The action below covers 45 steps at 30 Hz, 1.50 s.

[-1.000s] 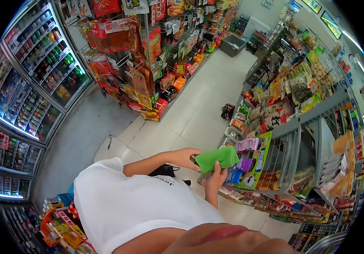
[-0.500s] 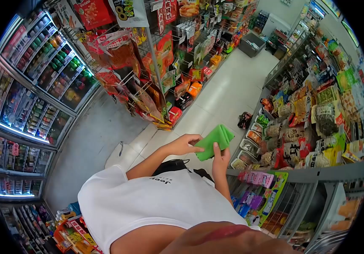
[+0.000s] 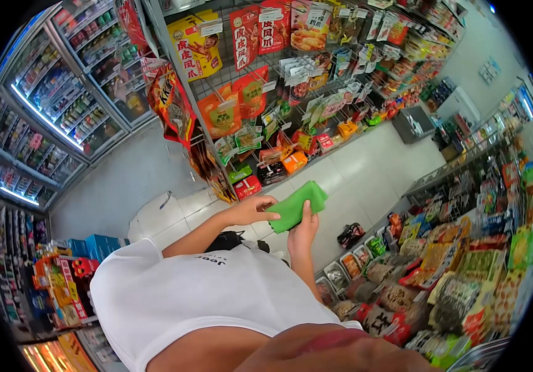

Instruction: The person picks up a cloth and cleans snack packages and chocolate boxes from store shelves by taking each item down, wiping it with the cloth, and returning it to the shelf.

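Observation:
A folded green cloth (image 3: 294, 211) is held in front of my white shirt (image 3: 211, 291), above the tiled floor. My left hand (image 3: 251, 211) pinches its left edge between thumb and fingers. From the lower right, my right hand (image 3: 304, 230) grips the cloth, with the thumb lying on top and the other fingers mostly hidden beneath. The cloth's upper right corner sticks out past my right thumb.
A rack of hanging snack packets (image 3: 223, 115) stands ahead. Packaged dry foods (image 3: 403, 297) fill a shelf on the right. Glass-door coolers (image 3: 62, 93) line the left. A grey bin (image 3: 413, 124) stands farther along the tiled aisle (image 3: 353, 180).
My view has turned, so the snack rack shows more fully and the shelves have shifted. Both hands still hold the cloth, which looks flatter and more spread out.

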{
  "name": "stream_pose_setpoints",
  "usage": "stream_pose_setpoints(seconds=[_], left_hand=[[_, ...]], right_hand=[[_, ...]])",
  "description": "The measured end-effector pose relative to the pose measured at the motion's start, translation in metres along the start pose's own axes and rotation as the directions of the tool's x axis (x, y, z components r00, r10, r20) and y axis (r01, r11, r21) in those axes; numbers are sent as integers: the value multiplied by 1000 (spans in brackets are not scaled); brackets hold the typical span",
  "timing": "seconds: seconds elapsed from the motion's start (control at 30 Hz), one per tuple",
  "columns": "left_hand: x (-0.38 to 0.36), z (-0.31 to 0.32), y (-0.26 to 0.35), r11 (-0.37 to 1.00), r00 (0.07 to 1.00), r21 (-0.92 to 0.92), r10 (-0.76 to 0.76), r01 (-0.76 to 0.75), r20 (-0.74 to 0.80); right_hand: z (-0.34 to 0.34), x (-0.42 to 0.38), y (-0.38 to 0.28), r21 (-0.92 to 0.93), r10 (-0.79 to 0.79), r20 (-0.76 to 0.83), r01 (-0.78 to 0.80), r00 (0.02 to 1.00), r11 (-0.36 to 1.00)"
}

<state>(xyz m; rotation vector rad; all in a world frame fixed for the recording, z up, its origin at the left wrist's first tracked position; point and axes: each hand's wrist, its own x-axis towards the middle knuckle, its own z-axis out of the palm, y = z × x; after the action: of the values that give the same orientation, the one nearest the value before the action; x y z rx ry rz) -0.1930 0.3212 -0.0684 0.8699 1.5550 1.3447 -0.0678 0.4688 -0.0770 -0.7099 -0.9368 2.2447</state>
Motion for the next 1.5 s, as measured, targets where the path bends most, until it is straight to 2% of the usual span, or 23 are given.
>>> stream_pose_setpoints(seconds=[0.13,0.2,0.23,0.27,0.33,0.4,0.47,0.53,0.63,0.73,0.77,0.87,0.9,1.0,1.03,1.13,1.17,1.27,1.3,1.33,1.4,1.43,1.5], left_hand=[[42,-1,17,993,953,120,51,-15,-297],[58,-25,34,997,887,42,72,-60,-456],[67,-44,36,988,828,21,140,-153,-543],[81,-65,42,968,755,19,206,-249,-623],[107,-97,76,957,546,85,229,-276,-806],[144,-143,96,911,381,303,395,-280,-836],[180,-186,116,840,226,540,539,-62,-812],[210,-225,126,818,56,575,574,-2,-817],[243,-287,117,841,-132,541,537,0,-833],[255,-331,132,879,-143,470,456,-80,-878],[259,-346,134,844,-197,527,502,-102,-842],[267,-388,130,794,-109,590,580,-145,-807],[270,-392,128,774,-128,622,610,-120,-782],[268,-396,134,816,102,558,574,-150,-812],[270,-390,138,769,55,625,636,-134,-770],[269,-378,142,871,173,479,491,-106,-854],[272,-374,136,881,125,464,472,-94,-873],[260,-361,134,876,75,466,460,129,-885],[269,-392,86,801,-26,599,599,11,-800],[261,-389,83,831,-27,557,557,-4,-830],[252,-375,85,883,-1,468,468,-35,-884],[246,-357,102,907,80,373,394,-197,-916],[237,-322,124,931,129,261,301,-254,-945]], right_hand=[[-32,59,-35,33,77,-24,-76,997,997],[-54,86,-55,54,66,-71,-62,995,997],[-66,100,-62,50,52,-90,-48,995,998],[-75,117,-68,54,34,-107,-28,994,998],[-94,148,-81,34,46,-158,-41,986,999],[-105,175,-92,22,69,-197,-66,978,998],[-105,204,-101,-21,36,-208,-41,977,999],[-94,220,-108,-42,30,-225,-41,974,998],[-71,242,-113,-93,30,-211,-51,977,994],[-44,266,-126,-143,39,-156,-61,987,988],[-38,274,-127,-158,47,-131,-68,990,985],[-27,305,-120,-228,24,-107,-48,994,973],[-20,314,-120,-219,47,-122,-73,991,973],[-11,340,-127,-205,103,-73,-116,992,972],[-6,348,-126,-217,104,-62,-116,993,969],[-5,372,-131,-258,124,-29,-127,992,958],[-9,384,-129,-262,143,-8,-140,990,955],[-12,417,-131,-302,231,47,-206,972,931],[-11,427,-134,-309,253,75,-219,965,926],[-9,437,-136,-311,274,104,-231,956,922],[-9,455,-146,-345,298,158,-230,942,910],[-10,463,-152,-360,304,180,-225,935,906],[-16,479,-153,-355,317,190,-236,929,905]])
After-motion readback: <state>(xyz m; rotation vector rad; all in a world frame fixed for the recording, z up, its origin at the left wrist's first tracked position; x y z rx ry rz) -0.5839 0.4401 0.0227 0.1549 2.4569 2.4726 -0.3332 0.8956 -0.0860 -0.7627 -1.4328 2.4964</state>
